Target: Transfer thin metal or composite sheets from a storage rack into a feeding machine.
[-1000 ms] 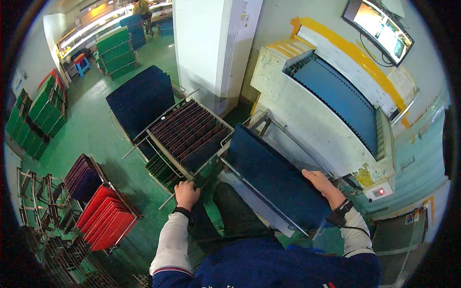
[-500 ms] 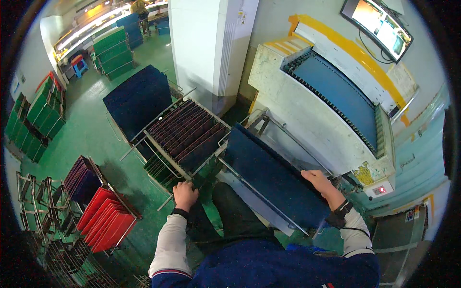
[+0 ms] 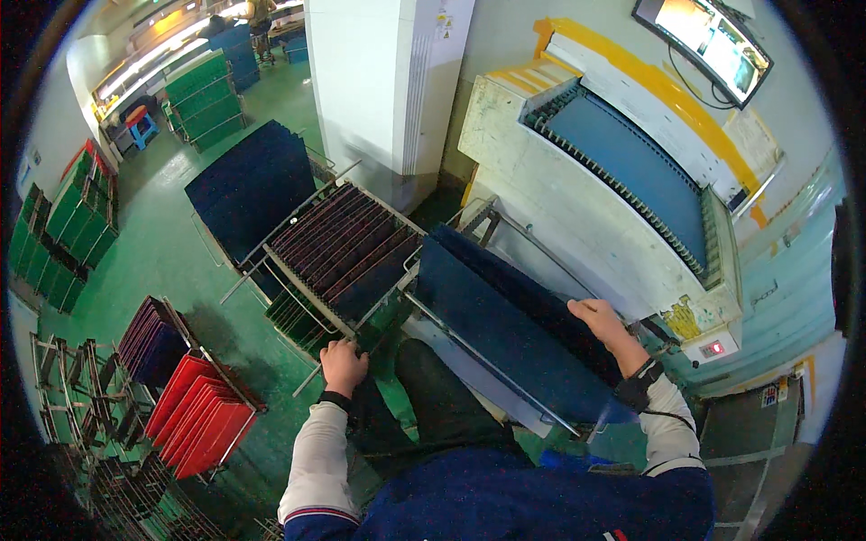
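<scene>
My left hand [image 3: 344, 365] is closed round the near corner of a slotted metal rack [image 3: 338, 326], its fingers curled over the frame. Dark sheets stand in rows in that rack. To the right, large dark blue sheets [image 3: 505, 325] lean in a metal-framed stand [image 3: 483, 361]. My right hand [image 3: 602, 325] is closed at the far upper edge of these sheets, thumb pointing left. Its fingertips are partly hidden, but it appears to grip a rear sheet. A dark gap shows between the front sheet and those behind.
A pale machine [image 3: 586, 180] with a roller-edged blue bed stands beyond the sheets, under a wall screen [image 3: 708, 45]. Dark blue boards [image 3: 253, 185] stand behind the slotted rack. Red panels [image 3: 203, 419] and bare metal racks [image 3: 86, 388] are at left. A white pillar [image 3: 361, 90] rises behind.
The gap between the front blue sheet and those behind has widened. My right hand has shifted slightly up, away from me. My left hand stays on the rack corner. The view has shifted slightly.
</scene>
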The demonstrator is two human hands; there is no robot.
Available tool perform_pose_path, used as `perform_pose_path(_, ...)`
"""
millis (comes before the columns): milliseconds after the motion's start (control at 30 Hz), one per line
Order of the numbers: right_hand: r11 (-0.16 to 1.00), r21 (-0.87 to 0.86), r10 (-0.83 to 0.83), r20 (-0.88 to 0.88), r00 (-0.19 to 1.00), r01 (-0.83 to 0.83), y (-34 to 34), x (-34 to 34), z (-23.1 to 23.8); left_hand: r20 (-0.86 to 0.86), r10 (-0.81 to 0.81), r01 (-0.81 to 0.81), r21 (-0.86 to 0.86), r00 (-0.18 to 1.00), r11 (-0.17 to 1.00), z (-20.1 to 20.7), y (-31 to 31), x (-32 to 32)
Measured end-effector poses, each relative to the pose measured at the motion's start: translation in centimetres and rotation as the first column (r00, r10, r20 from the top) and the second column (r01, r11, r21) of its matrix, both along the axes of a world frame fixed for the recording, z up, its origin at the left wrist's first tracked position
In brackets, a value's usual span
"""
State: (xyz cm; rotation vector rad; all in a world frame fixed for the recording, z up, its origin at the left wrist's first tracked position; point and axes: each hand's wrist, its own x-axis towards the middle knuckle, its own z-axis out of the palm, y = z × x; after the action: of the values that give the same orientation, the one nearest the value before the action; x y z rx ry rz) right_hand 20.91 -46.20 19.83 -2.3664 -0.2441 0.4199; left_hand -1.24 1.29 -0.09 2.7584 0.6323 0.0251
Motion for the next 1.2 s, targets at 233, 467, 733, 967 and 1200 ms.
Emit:
perform_pose_path(233, 0.957, -0.153, 0.286, 0.371, 0.883, -0.246, 2.6, -3.2, 1.9, 0.005, 0.004, -0.004, 0.005, 1.000, 1.000, -0.2, 0.1, -0.2)
perform_pose_path(467, 0.916, -0.215, 0.343, -0.026, 0.939, -0.340, 2.6, -3.4, 1.6, 0.024, -0.002, 0.003, -0.003, 1.000, 1.000, 0.0, 0.0, 0.0)
perform_pose_path(733, 0.927, -0.231, 0.291, -0.058, 0.955, -0.296, 2.9, -2.6, 2.1, 0.065, 0.006, -0.007, 0.020, 0.998, 1.000, -0.2, -0.2, -0.1)
perform_pose_path(967, 0.927, -0.223, 0.302, -0.035, 0.953, -0.302, 2.9, -2.8, 2.0, -0.016, 0.000, 0.001, 0.030, 1.000, 1.000, -0.3, 0.0, 0.1)
perform_pose_path(1200, 0.923, -0.227, 0.323, 0.011, 0.946, -0.312, 2.8, -2.9, 1.8, -0.025, 0.004, -0.004, -0.001, 1.000, 1.000, 0.5, -0.3, 0.0)
